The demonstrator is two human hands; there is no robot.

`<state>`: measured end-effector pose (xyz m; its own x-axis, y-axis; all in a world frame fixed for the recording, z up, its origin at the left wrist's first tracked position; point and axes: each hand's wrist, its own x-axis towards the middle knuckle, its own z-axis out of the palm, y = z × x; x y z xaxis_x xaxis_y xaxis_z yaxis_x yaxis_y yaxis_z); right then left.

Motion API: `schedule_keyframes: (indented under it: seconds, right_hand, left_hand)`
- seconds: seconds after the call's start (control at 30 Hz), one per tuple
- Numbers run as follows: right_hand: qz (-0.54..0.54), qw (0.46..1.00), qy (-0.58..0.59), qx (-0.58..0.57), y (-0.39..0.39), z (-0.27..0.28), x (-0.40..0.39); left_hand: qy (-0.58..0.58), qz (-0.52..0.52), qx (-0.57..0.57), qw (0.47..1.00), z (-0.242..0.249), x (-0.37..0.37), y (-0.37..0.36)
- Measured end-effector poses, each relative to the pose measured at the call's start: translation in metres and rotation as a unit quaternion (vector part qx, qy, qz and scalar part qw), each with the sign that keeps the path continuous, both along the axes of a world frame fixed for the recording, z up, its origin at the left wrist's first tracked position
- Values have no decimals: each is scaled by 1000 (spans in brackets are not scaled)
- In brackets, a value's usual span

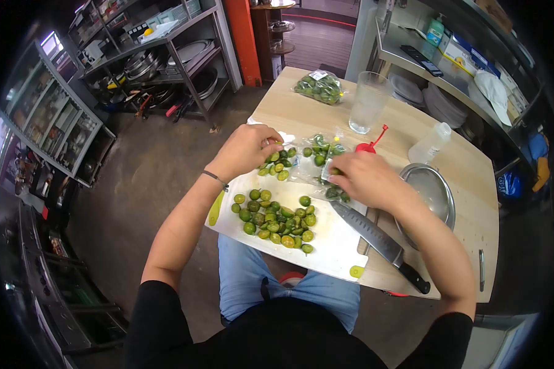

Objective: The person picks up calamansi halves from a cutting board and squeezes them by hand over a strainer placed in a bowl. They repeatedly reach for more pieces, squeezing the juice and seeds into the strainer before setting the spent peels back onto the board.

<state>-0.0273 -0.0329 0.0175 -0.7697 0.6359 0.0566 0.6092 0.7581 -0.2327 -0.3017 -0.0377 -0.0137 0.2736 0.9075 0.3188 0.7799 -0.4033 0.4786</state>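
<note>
Limes (276, 219), small and green, lie in a heap on the white cutting board (332, 246), which rests on the wooden table (412, 123) in front of the seated person. More of these fruits sit at the far edge of the board, partly on a clear plastic bag (317, 157). The left hand (246, 150) is curled over this far group, and its fingertips pinch one small lime. The right hand (363, 178) rests on the bag with the fingers bent around some fruits; what exactly it grips I cannot tell. A large knife (378, 243) lies just beside the right hand, with the blade on the board. Near the right forearm stands a metal bowl (434, 194). Farther on the table are a tall glass (369, 101), a small plastic bottle (429, 144) and a second bag of limes (320, 86).
</note>
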Motion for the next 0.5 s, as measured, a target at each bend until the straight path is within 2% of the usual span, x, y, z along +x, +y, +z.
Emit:
schedule_keyframes:
  seconds: [0.1, 0.2, 0.3, 0.5]
  right_hand:
    - [38, 999, 7, 15, 18, -23, -62]
    - [16, 1000, -23, 0, 30, -37, -96]
    - [-31, 998, -23, -41, 28, -29, -96]
    - [17, 992, -114, -48, 6, -22, -48]
  left_hand:
    - [-7, 25, 1, 1000, -20, -22, 3]
    - [-21, 6, -19, 1000, -36, -31, 6]
    - [-54, -2, -16, 998, -44, -36, 4]
    - [-86, 19, -49, 995, -49, -43, 3]
